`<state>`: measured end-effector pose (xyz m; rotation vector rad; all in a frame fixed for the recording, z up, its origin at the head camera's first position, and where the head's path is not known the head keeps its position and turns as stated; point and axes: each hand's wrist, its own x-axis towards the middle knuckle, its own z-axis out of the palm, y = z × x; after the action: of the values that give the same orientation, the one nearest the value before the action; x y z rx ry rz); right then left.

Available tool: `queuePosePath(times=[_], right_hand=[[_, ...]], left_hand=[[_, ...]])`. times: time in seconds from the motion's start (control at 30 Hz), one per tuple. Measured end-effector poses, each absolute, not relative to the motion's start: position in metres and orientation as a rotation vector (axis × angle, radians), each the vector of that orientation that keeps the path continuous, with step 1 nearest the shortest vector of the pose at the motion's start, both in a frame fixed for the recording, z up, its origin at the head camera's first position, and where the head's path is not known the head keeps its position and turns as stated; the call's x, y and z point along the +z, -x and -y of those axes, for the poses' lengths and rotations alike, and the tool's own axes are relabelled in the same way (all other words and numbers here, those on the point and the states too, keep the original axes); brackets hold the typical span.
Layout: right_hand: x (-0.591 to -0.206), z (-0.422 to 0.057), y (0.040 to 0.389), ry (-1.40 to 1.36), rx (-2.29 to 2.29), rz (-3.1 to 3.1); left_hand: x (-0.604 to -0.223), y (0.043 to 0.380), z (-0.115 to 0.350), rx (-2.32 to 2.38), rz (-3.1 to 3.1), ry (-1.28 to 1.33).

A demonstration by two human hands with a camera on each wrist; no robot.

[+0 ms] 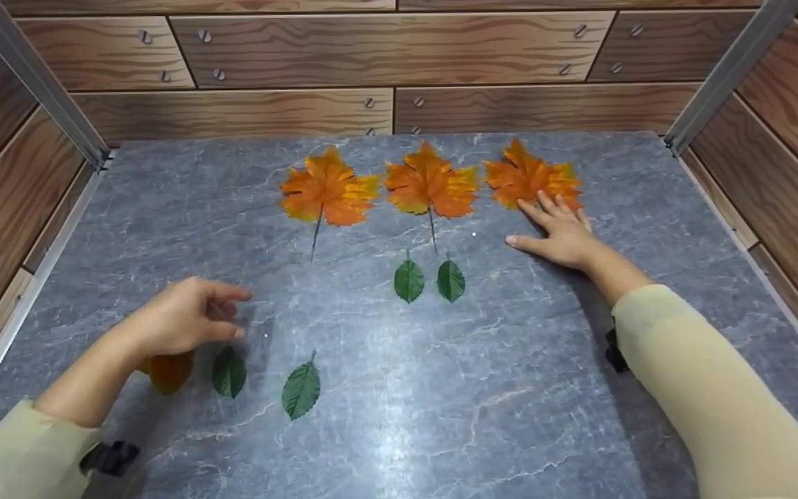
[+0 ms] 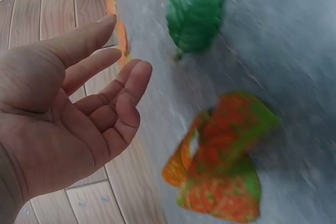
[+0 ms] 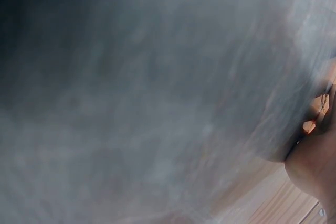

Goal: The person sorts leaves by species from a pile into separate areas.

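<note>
Two green leaves (image 1: 409, 282) lie between the hands (image 1: 181, 317).

Head view: high, facing forward and down across desk (image 1: 510, 374); left wrist: close, tilted, past fingers (image 2: 137, 80); right wrist: close over desk, tilted; orange leaves (image 2: 223, 145) shared by head and left wrist

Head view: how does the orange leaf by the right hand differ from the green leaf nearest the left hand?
The orange leaf is larger and lobed; the green leaf is a small oval. The orange leaf has yellow patches; the green leaf is plain green. Both lie on the grey tabletop.
</note>
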<state>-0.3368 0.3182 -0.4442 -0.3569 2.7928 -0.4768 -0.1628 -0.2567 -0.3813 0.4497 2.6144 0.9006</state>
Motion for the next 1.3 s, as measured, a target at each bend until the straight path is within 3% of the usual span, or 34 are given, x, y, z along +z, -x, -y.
queuePosePath(times=[0.6,1.3], right_hand=[[-0.448,-0.320,0.337,0.356,-0.494,-2.772],[-0.444,-0.318,0.338,0.357,-0.484,-2.786]], left_hand=[[-0.403,0.144,0.253,0.541,-2.728,-0.488],[-0.407,0.147,0.244,0.708,-2.630,-0.472]])
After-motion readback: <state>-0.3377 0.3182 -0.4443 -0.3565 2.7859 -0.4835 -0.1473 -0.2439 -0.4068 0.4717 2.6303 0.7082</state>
